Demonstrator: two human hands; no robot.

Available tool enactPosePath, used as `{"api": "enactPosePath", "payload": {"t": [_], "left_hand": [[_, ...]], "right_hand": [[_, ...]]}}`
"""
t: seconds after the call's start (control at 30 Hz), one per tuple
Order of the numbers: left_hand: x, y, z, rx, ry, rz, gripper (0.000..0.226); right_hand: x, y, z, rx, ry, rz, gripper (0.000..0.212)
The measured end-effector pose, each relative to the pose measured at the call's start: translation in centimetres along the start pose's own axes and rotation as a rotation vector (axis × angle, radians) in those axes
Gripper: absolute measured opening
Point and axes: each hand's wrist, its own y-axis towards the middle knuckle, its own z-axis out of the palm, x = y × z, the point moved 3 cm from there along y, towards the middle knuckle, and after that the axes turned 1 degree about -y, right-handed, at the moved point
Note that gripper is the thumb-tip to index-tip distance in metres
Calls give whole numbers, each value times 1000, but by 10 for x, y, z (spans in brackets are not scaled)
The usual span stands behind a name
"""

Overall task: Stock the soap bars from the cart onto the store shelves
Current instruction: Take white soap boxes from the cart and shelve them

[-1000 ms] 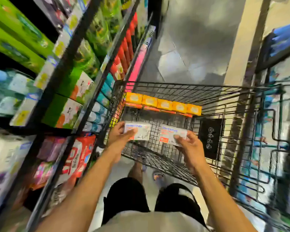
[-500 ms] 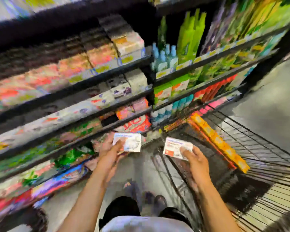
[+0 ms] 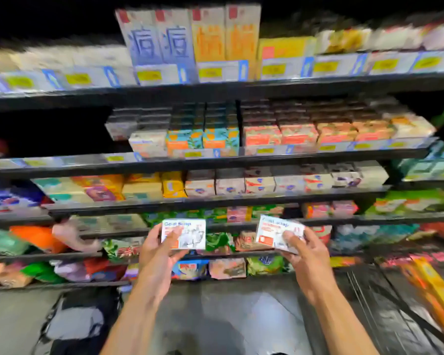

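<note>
A person faces store shelves (image 3: 215, 90) that fill the frame edge to edge, at least five black tiers packed with blurred boxed and bagged goods. On the second tier from the top, a dark open stretch lies left of the stacked cartons. Four tall boxes stand side by side on the top tier, two blue (image 3: 159, 37) and two orange (image 3: 223, 34).

Below the shelves' lowest tier, a band of bare grey floor (image 3: 228, 303) runs between the shelving and the person. At the shelves' lower right end a black wire cart (image 3: 385, 298) cuts into the corner, its rim close beside the right forearm, and a row of yellow-orange packs (image 3: 433, 285) lies along its far side.

Both forearms reach up from the bottom edge towards the lower tiers. The left hand (image 3: 157, 254) grips one white soap box (image 3: 183, 234), thumb across its printed face. The right hand (image 3: 308, 257) grips a second soap box (image 3: 280, 235), tilted, thumb on its front. The two boxes, one per hand, are held well apart in front of the fourth shelf edge from the top; whether either touches it cannot be told.
</note>
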Motion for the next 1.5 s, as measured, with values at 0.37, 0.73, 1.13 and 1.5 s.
{"api": "enactPosePath", "payload": {"t": [0.37,0.73,1.13,1.5], "left_hand": [[-121,54,-147,124,-44,97,59],[-154,98,-174,153,-68,134,41],[-178,150,-181,184,-16,181,38],[-186,158,-169,182,-62,172,36]], "right_hand": [[23,-31,242,209,-133,-208,31],[65,11,384,351,-556,-397,33],[64,116,462,257,-1083,-515,37],[43,146,462,204,-1332,-649,42]]}}
